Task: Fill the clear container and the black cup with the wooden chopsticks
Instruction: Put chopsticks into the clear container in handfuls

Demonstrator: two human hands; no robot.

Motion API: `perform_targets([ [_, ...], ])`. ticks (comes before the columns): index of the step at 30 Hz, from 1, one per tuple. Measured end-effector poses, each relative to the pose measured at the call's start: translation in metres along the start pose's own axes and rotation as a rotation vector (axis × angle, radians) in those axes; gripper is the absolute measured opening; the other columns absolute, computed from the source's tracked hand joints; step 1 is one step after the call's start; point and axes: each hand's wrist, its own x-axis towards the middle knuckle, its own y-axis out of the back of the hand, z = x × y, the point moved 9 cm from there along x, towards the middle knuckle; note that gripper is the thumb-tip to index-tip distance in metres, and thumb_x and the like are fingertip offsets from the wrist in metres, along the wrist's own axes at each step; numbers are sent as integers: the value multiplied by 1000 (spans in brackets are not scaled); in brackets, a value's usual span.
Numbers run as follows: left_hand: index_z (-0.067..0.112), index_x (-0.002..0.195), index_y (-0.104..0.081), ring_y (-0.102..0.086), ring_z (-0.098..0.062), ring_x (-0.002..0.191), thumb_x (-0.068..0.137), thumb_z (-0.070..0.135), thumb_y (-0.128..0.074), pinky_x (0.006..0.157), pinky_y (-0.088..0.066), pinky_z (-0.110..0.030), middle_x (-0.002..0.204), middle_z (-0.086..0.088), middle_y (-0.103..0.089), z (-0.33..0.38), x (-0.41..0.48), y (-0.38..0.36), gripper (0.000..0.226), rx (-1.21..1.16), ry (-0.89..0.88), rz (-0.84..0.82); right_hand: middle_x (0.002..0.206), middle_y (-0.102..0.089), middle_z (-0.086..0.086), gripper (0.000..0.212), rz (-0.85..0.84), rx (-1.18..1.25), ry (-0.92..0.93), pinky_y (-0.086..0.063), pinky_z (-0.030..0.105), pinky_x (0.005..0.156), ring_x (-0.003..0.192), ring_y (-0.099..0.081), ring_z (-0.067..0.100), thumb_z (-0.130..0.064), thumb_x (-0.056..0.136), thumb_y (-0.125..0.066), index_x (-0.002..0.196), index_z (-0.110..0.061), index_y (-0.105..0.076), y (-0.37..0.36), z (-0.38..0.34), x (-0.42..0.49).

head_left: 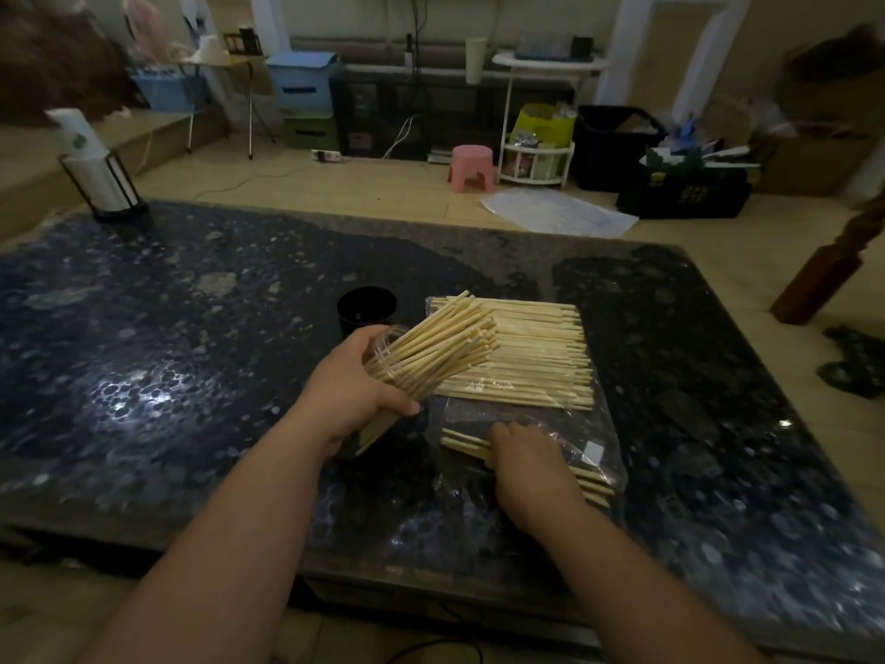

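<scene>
Left hand (352, 385) is wrapped round the clear container (383, 347), holding it off the table and tipped over, mouth aimed up and to the right. That tilt looks deliberate: with the container leaning, sticks can slide in lengthwise rather than be dropped from above. It's packed with a thick bundle of wooden chopsticks (445, 342), their ends fanning out past the rim, so this one looks close to full.

Right hand (527, 464) is down low on the clear plastic bag (565, 433), fingers laid over a small clutch of sticks (462, 443) at the bag's near end. The light is dim and the fingers point away from the camera, so I can't tell whether it's pinching any or just resting on them. My read is that it's going for the next handful.

Just beyond the container sits the black cup (366, 309), upright on the dark speckled table (167, 328) and, from this angle, apparently holding nothing. Its turn comes later. To its right, a broad flat pile of loose chopsticks (536, 357) lies in a row on the plastic, plenty of supply.

In the way? The fanned stick ends crowd the container's mouth, so feeding more in could be tight. The crinkled bag film may also snag the fingers. Far left, a paper-towel holder (96, 170) stands well clear.
</scene>
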Motion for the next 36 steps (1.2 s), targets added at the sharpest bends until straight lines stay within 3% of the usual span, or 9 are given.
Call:
perform_targets([
  [6,38,131,-50,-52,-14,112,58,0,-90,94,-43,-32,107,26,-52,-1,0,0,91,-1,13,3,123,-54,8,26,34,-18,18,-38,39,96,112,-49,28,-17,97,-46,122,-17,-54,13,-1,-6],
  [13,38,133,-49,-52,-12,109,59,1,-90,92,-43,-33,106,26,-51,0,0,0,92,3,14,-3,116,-61,9,22,35,91,35,-41,38,76,104,-60,33,-19,96,-43,117,-17,-48,49,-6,-15],
  [16,41,124,-49,-52,-9,103,59,0,-89,85,-42,-29,105,26,-52,0,0,0,87,-11,8,6,106,-66,7,19,142,92,54,-37,37,67,95,-62,34,-26,97,-42,115,-22,-48,69,-9,-17],
  [19,45,121,-48,-54,-14,110,58,2,-90,91,-45,-34,110,22,-54,-4,2,1,87,-20,25,2,96,-67,3,22,251,73,84,-42,37,67,88,-63,31,-41,96,-43,105,-24,-53,91,-12,-21],
  [22,46,122,-48,-54,-16,114,57,2,-90,97,-47,-38,114,19,-56,-7,3,1,89,-26,43,-1,77,-67,0,24,395,-17,134,-38,32,58,71,-64,27,-45,85,-56,83,-22,-61,112,-15,-27],
  [25,44,123,-49,-55,-16,113,57,1,-90,92,-46,-34,113,19,-57,-7,3,1,89,-27,35,2,53,-57,-2,29,669,-37,131,-26,25,50,44,-52,23,-43,76,-62,58,-20,-58,136,-9,-38],
  [29,40,128,-51,-55,-15,110,56,0,-90,91,-47,-35,112,20,-56,-5,2,0,91,3,35,-11,66,-56,5,35,990,120,220,-31,35,59,60,-48,25,-29,96,-46,65,-14,-55,157,-2,-53],
  [32,36,133,-53,-57,-11,107,54,-1,-91,90,-46,-33,115,16,-60,-3,1,-2,95,25,21,-23,81,-58,7,37,1000,151,168,-35,37,63,69,-49,25,-30,99,-45,72,-10,-60,157,5,-49],
  [36,35,133,-54,-58,-12,109,52,-2,-91,91,-47,-32,118,14,-61,-3,0,-2,97,38,14,-40,84,-49,4,39,970,353,75,-42,35,44,59,-46,20,-36,100,-43,78,-9,-61,152,14,-46],
])
